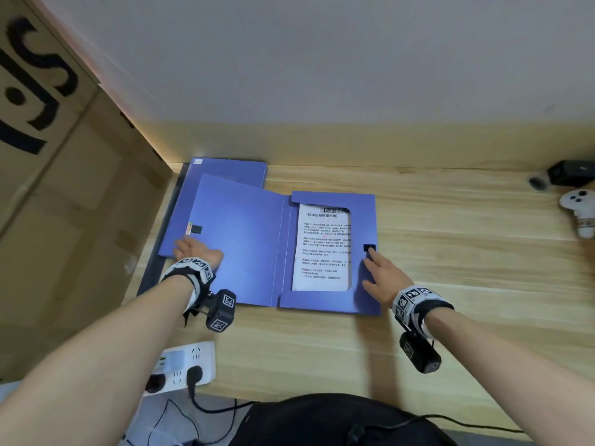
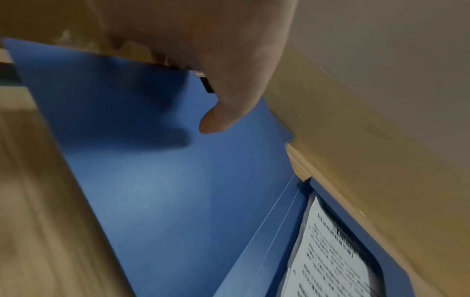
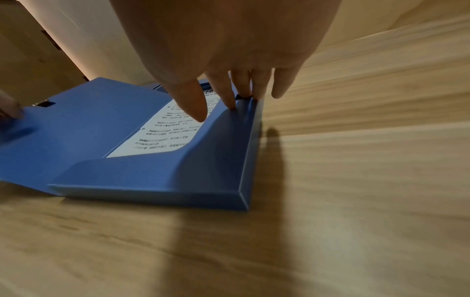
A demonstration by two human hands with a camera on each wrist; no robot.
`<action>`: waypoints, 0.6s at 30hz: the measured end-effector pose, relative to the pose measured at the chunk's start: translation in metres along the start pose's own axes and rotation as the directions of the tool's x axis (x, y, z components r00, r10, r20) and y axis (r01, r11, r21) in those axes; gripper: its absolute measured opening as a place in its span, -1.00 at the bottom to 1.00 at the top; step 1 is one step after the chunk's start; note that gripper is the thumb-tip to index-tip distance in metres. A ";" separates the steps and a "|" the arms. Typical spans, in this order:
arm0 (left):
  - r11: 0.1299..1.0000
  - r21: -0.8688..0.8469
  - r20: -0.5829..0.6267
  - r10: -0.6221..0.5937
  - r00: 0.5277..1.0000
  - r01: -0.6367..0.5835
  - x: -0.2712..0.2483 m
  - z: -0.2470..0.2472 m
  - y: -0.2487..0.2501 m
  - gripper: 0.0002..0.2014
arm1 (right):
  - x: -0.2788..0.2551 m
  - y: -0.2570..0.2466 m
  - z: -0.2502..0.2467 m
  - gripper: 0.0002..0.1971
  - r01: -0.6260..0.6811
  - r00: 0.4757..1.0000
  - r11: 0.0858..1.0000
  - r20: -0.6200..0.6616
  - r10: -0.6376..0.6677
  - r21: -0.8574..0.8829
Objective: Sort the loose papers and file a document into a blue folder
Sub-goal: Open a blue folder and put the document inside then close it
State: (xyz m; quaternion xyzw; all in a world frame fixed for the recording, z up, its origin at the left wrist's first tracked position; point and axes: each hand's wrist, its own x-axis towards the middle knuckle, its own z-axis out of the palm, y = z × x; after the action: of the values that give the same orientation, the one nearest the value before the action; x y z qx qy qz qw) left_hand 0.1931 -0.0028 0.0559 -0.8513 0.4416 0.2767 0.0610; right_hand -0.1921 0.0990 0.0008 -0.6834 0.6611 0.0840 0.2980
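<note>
An open blue folder lies flat on the wooden desk. A printed document sits in its right half, framed by folded-in flaps. My left hand holds the left cover's outer edge by the black clasp strap; my fingers reach past the edge and my thumb hovers over the inner face. My right hand has straight fingers pressing the right flap, just below a black fastener patch. The document also shows in the right wrist view.
A second blue folder lies under and behind the left cover. A large cardboard box stands at the left. A power strip sits at the front edge; a white controller and a black device are at the far right.
</note>
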 end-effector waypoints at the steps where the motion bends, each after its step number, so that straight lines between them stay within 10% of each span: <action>1: 1.000 -0.021 0.009 -0.020 1.000 0.020 -0.004 -0.001 -0.002 -0.10 | -0.003 -0.001 0.004 -0.33 -0.011 1.000 1.000 0.010 0.011 0.003; 10: 0.969 -0.211 -0.158 0.099 0.982 -0.131 -0.034 -0.025 0.000 -0.54 | -0.004 0.005 0.003 -0.38 -0.056 0.998 0.998 0.018 0.056 0.017; 18: 0.789 -0.492 0.152 0.494 0.856 -0.368 -0.112 -0.039 0.048 -0.71 | -0.011 0.007 -0.003 -0.41 -0.030 0.999 0.998 0.020 0.029 0.064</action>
State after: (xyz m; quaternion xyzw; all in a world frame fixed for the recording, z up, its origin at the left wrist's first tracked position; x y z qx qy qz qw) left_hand 0.1204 0.0350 0.1537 -0.6708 0.5374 0.4913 -0.1408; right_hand -0.2004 0.1072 0.0063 -0.6628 0.6705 0.0737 0.3250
